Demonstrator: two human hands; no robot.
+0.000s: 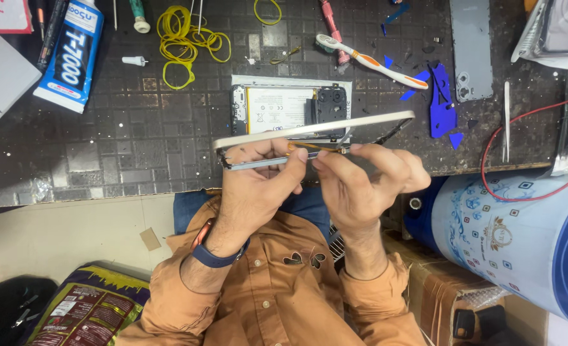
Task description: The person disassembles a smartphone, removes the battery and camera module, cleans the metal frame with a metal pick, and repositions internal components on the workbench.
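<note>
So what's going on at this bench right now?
A person in an orange shirt holds a thin phone screen panel edge-on above a dark work mat. The left hand grips it from below, and the right hand pinches at its lower edge. An opened phone lies on the mat behind, beside yellow rubber bands and a toothbrush.

You're holding the phone frame (309, 131) edge-on between both hands, left hand (258, 186) beside right hand (367, 182), above the opened phone (277, 109) lying on the mat (136, 141). Glue tube (72, 54) lying far left, toothbrush (370, 61) and back cover (471, 48) sitting right.
</note>
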